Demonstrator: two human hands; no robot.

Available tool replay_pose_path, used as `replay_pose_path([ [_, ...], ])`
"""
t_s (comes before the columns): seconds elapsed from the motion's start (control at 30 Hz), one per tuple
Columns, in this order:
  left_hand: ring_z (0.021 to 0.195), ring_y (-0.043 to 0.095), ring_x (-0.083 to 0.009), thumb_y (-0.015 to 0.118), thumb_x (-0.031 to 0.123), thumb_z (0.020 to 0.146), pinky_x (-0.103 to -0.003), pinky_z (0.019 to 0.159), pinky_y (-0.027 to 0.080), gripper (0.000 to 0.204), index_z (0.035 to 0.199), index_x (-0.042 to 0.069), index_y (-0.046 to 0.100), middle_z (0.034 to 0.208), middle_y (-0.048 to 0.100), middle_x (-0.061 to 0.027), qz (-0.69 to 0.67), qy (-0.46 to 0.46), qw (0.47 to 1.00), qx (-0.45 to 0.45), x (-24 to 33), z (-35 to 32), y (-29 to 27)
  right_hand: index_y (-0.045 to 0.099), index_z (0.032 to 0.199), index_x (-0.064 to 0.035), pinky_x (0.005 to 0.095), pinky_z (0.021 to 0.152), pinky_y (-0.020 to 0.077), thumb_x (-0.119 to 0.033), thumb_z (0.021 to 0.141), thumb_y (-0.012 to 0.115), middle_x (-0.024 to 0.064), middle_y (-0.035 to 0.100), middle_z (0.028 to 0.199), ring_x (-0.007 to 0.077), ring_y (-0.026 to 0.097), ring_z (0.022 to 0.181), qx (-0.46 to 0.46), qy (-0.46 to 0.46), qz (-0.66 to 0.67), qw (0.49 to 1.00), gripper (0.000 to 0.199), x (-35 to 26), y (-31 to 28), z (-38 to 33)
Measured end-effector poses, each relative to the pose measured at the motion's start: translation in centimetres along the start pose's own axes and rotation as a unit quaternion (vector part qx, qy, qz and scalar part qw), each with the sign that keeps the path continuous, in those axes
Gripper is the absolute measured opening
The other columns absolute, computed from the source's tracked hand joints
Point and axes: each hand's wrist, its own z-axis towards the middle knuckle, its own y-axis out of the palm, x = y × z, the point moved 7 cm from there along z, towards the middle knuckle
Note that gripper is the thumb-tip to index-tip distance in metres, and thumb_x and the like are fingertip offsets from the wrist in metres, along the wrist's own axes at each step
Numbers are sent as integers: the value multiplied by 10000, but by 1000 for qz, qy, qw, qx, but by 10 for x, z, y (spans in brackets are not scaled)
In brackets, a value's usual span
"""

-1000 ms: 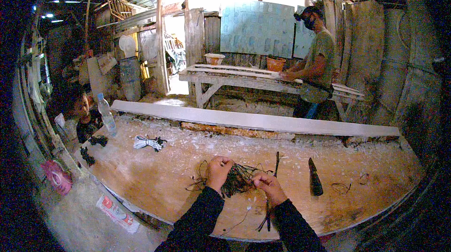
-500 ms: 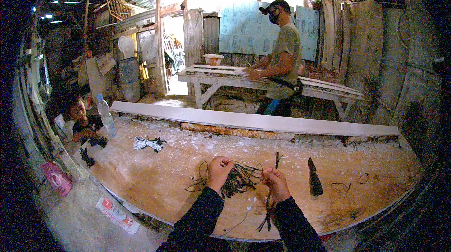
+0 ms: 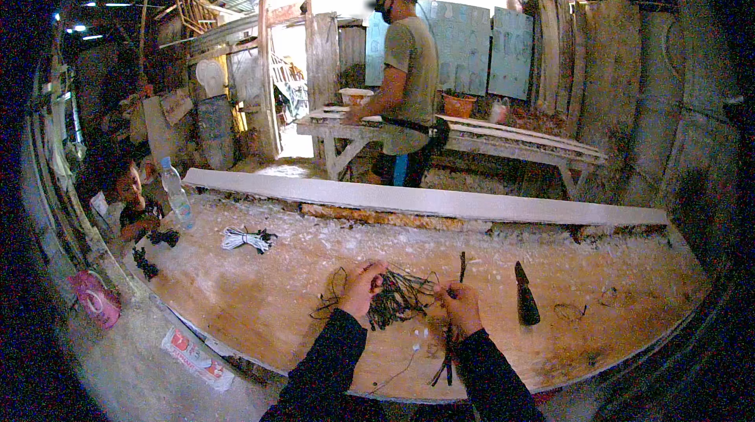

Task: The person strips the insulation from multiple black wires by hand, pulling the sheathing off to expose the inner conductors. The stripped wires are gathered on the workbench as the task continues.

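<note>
My left hand (image 3: 360, 294) is closed on a loose bundle of thin dark cords (image 3: 395, 305) that spreads over the wooden tabletop. Thin loops of it stick out to the left of my wrist. With fingers pinched, my right hand (image 3: 462, 308) grips strands at the bundle's right end. Longer dark strips (image 3: 462, 267) run past this hand, reaching above it and below it toward the near edge; whether it also holds them I cannot tell. Farther right lies a dark, tapered tool, perhaps a sheathed knife (image 3: 526, 296), beside a small loop of thin cord (image 3: 569, 312).
A tied white cord bundle (image 3: 245, 239) and dark cord bundles (image 3: 145, 263) lie on the left, near a clear bottle (image 3: 178, 200). A long white board (image 3: 425, 200) borders the far edge. One person (image 3: 135, 190) sits at left; another (image 3: 409, 76) stands at a back bench (image 3: 535, 147).
My right hand has closed more tightly at the cord ends, and my left hand has turned slightly. The standing person has moved left along the back bench, uncovering an orange container.
</note>
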Motion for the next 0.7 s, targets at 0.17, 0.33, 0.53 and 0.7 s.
replay_pose_path([
  [0.17, 503, 376, -25, 605, 216, 746, -161, 394, 288, 158, 791, 89, 524, 598, 429, 66, 76, 53, 995, 47, 6, 3, -9, 571, 763, -16, 257, 637, 436, -72, 766, 564, 39, 577, 701, 117, 539, 663, -131, -195, -88, 968, 56, -29, 29, -20],
  [0.33, 512, 373, -29, 583, 217, 772, -166, 438, 281, 145, 794, 88, 519, 601, 435, 63, 133, 77, 985, 75, 3, 8, -20, 568, 777, -14, 256, 626, 429, -101, 783, 551, 42, 572, 701, 119, 529, 664, -230, -134, -113, 957, 89, -38, 49, -33],
  [0.53, 581, 476, -117, 609, 205, 743, -254, 560, 386, 197, 713, 23, 540, 650, 534, -29, 351, 307, 872, 148, 21, 14, -24, 585, 809, -33, 266, 624, 435, -181, 771, 578, 56, 583, 707, 135, 538, 648, -191, -163, -134, 959, 153, -52, 41, -37],
  [0.7, 614, 513, -151, 624, 190, 717, -274, 598, 409, 195, 737, 6, 560, 675, 562, -71, 423, 252, 859, 137, 14, 17, -27, 602, 845, -52, 287, 614, 449, -190, 741, 594, 90, 599, 738, 187, 567, 646, -65, -159, -219, 961, 173, -46, 13, -20],
])
